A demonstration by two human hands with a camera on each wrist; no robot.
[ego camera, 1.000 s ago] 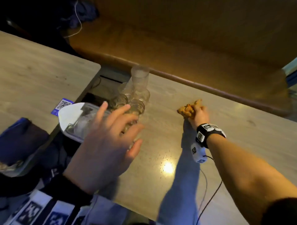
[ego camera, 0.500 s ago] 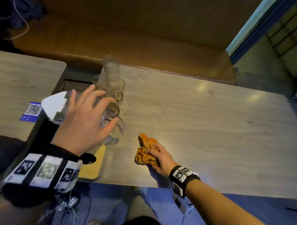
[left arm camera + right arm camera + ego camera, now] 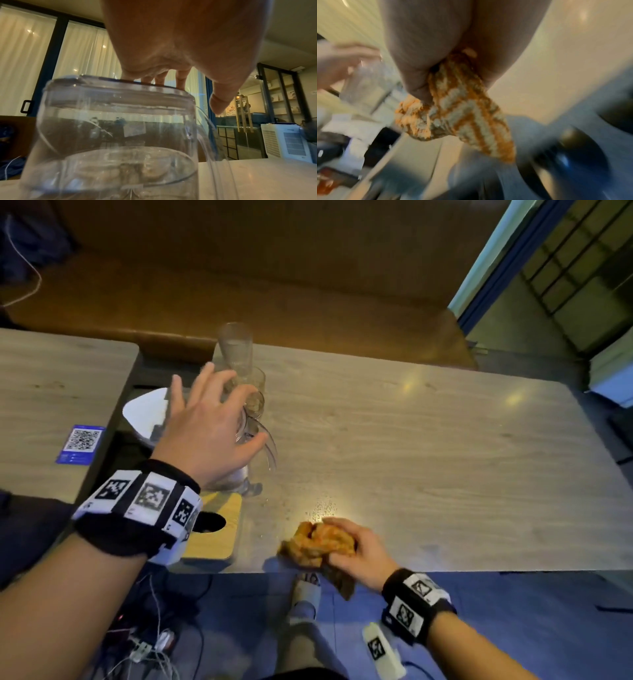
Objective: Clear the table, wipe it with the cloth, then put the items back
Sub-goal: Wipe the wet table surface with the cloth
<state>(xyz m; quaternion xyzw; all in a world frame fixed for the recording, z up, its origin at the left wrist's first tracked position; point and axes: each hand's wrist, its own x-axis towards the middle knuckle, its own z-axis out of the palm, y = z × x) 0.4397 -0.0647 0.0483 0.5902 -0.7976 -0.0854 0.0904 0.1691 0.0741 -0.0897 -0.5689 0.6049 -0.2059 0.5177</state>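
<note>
The right hand grips the bunched orange cloth with fingers curled over it, at the near edge of the table — half a second ago the cloth lay a little farther in from that edge, and a second ago it was out toward the far side. One corner of the cloth hangs past the edge. The left hand hovers over the clear pitcher at the table's left end, fingers spread and straight; in the left wrist view the fingertips sit right at the pitcher's lid, though whether they touch it is unclear. That hand was over the pitcher in both earlier frames too. Behind the pitcher stand the glasses — unmoved. A wooden board lies on the near side of the pitcher.
</note>
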